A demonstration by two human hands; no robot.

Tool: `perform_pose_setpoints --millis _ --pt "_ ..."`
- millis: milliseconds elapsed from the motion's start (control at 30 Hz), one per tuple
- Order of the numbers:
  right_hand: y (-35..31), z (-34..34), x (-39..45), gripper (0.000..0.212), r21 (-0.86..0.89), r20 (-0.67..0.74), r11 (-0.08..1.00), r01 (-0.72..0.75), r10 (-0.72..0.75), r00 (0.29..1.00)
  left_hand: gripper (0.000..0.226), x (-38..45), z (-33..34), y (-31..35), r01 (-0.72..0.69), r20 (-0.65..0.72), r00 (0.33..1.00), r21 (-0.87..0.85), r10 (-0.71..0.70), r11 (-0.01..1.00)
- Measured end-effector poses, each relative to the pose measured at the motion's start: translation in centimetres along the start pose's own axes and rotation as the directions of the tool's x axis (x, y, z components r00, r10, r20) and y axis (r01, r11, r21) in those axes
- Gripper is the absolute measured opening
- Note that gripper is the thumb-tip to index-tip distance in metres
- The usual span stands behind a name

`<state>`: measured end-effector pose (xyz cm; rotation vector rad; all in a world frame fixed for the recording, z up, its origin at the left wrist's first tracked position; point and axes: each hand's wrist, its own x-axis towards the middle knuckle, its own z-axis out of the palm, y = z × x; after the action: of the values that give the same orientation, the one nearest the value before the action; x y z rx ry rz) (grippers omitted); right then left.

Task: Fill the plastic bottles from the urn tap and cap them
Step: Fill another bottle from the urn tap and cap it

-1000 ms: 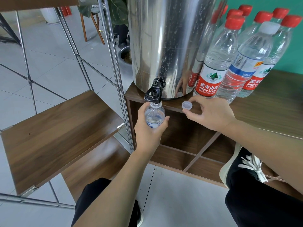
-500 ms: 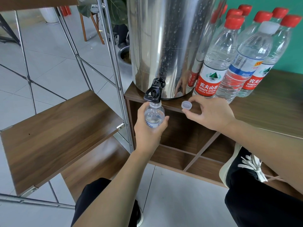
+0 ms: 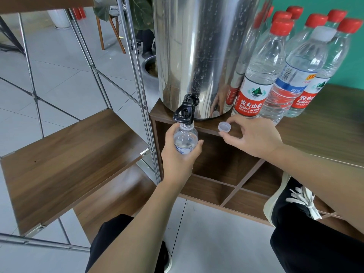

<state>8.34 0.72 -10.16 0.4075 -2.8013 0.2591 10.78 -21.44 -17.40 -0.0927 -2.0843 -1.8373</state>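
**Small bottle under the tap, cap waiting in the other hand**

The left hand (image 3: 178, 154) grips a small clear plastic bottle (image 3: 185, 139), its open neck tucked just under the black tap (image 3: 185, 113) of the steel urn (image 3: 199, 56). The right hand (image 3: 254, 137) pinches a translucent white cap (image 3: 224, 127) at the desk (image 3: 325, 134) edge, beside a cluster of capped bottles (image 3: 262, 75).

No hand is on the tap lever, so filling looks paused or not begun. The risks as I judge them: if the neck drifts off the spout, water spills down into the cubby shelf below; a thin bottle squeezed hard could overflow; the lightly pinched cap could slip to the floor.
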Motion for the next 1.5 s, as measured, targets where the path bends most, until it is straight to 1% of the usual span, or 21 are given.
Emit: perform_pose_setpoints --millis 667,1500 --pt "-0.05 0.17 0.0 0.055 0.004 -0.021 1.0 0.001 -0.001 1.0 0.072 0.06 -0.07 0.11 0.009 -0.001 1.0 0.002 -0.009 1.0" --pt "0.23 0.18 0.02 0.057 -0.012 -0.012 1.0 0.0 0.0 1.0 0.072 0.04 -0.04 0.1 0.004 0.0 1.0 0.016 -0.004 1.0"
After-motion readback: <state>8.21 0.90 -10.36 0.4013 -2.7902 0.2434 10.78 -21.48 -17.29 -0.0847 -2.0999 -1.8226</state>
